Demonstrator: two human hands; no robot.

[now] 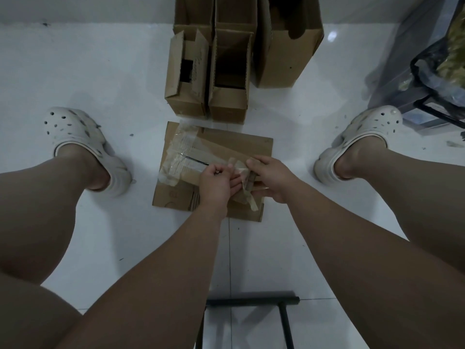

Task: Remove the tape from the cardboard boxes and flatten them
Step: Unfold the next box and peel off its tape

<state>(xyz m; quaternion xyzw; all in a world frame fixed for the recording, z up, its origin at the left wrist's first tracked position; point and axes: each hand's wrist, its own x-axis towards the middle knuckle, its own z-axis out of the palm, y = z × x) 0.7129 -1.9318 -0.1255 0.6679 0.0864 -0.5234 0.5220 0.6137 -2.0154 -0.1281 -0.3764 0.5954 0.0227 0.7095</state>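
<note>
A: White tiled floor (pixel 75 79), a person sitting with legs spread. What's in the hands?

B: Both are on the tape (pixel 247 197). The left hand (pixel 215 181) has its fingers curled and seems to pinch the tape where it lifts off the card. The right hand (pixel 273 181) closes thumb and fingers around the peeled part, which hangs crumpled between the two hands and trails toward the person.

A: And the box?

B: Right under the hands is the flat box (pixel 254 144), lying on the floor between the feet. It looks collapsed already, so in my judgement only the stripping is left on this one.

A: How much tape is off?

B: Part of it. Out past the left hand a wide patch is still stuck down, over what looks like a label (pixel 185 149). I'd guess about half is left to pull.

A: Anything beyond that?

B: Past the flat box, away from the person, three boxes stand upright, touching or nearly so: a small box (pixel 186 96), a middle box (pixel 229 107) and, further back on the right-hand side, a big box (pixel 286 61). None is flattened. I can't tell whether they carry tape.

A: So early days?

B: I'd say so: one box nearly done, three to go.

A: The rest?

B: White clogs (pixel 75 132) out to either side, a dark bag (pixel 427 71) far off on the right hand's side, and a black frame (pixel 251 299) close under the person.
</note>
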